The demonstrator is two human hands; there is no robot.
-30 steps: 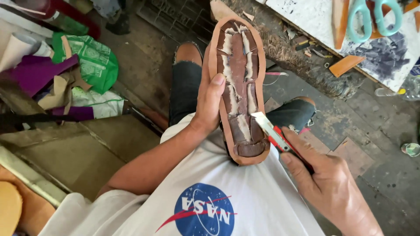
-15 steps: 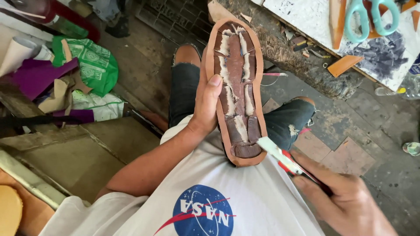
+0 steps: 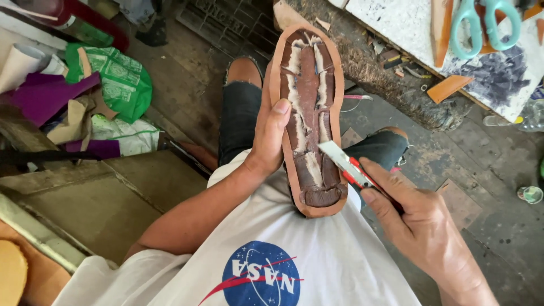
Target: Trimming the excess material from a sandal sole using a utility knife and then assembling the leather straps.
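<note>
My left hand (image 3: 269, 141) grips a shoe sole (image 3: 309, 116) along its left edge, thumb pressed over the rim onto the inner face, fingers hidden behind it. The sole stands upright over my lap, its heel end resting against my white shirt (image 3: 317, 266) and its toe pointing away toward the workbench (image 3: 396, 34). Its tan rim frames a dark brown leather centre with pale, ragged strips running lengthwise.

My right hand (image 3: 422, 232) is clenched around a red utility knife (image 3: 354, 170), index finger laid along the handle. The bare blade reaches left and up, its tip touching the lower right part of the sole's inner face, just inside the tan rim.

My knees in torn black jeans (image 3: 241, 116) show either side of the sole. At the workbench's near edge lie teal-handled scissors (image 3: 487, 25), with an orange leather offcut (image 3: 447, 88) just below them and a dark stain spread on the pale top. On the floor to my left sit a green plastic bag (image 3: 122, 79), purple material (image 3: 42, 96) and a white roll (image 3: 20, 65) in a heap. A flat board (image 3: 107, 198) lies nearer to me, with a tan piece (image 3: 11, 277) showing at the lower left corner. A small clear cup (image 3: 531, 194) stands on the stained floor far to my right.
</note>
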